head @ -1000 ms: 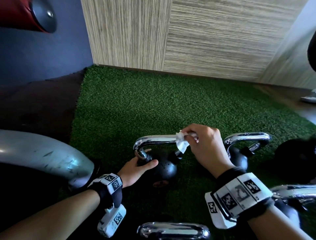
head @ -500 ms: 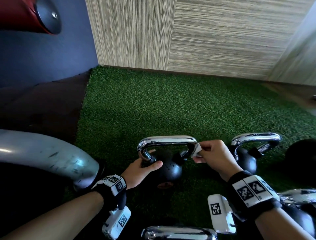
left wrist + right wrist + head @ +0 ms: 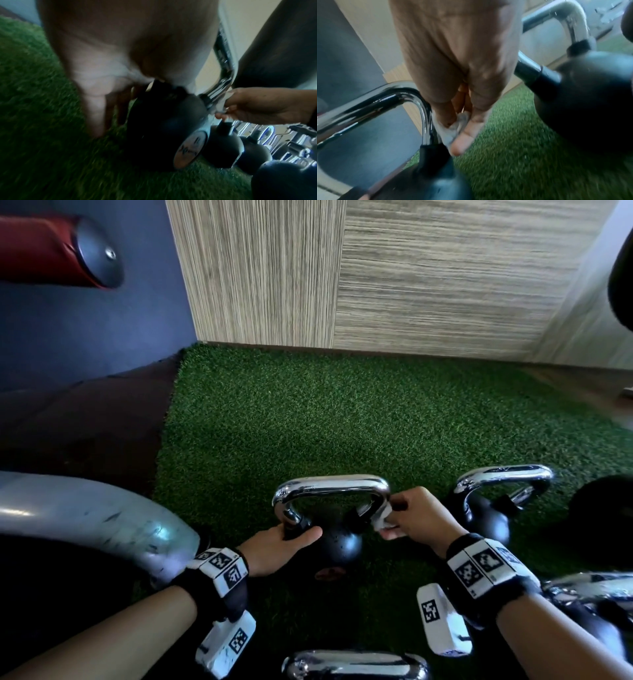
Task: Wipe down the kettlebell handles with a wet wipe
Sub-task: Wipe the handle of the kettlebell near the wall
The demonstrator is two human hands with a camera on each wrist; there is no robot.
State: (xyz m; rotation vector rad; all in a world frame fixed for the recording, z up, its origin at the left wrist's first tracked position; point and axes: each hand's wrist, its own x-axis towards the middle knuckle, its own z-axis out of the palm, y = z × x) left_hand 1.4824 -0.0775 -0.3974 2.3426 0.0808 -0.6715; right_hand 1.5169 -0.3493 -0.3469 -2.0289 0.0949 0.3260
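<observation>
A black kettlebell (image 3: 337,546) with a chrome handle (image 3: 330,486) stands on green turf in the head view. My left hand (image 3: 284,541) grips the base of the handle's left leg, thumb lying across the ball. My right hand (image 3: 416,520) pinches a white wet wipe (image 3: 382,517) against the handle's right leg. The right wrist view shows the wipe (image 3: 453,129) squeezed between thumb and fingers beside the chrome leg (image 3: 425,119). From the left wrist view, the right hand (image 3: 254,106) holds the wipe (image 3: 217,106) low on that leg.
A second chrome-handled kettlebell (image 3: 493,505) stands just right of my right hand. More kettlebell handles sit at the bottom (image 3: 354,664) and bottom right (image 3: 589,590). A grey curved machine part (image 3: 89,525) lies left. Open turf (image 3: 342,419) stretches to the wall.
My right hand has slid the wipe from the top bar round the right corner and down the handle's right leg. The left hand keeps its hold on the left leg.
</observation>
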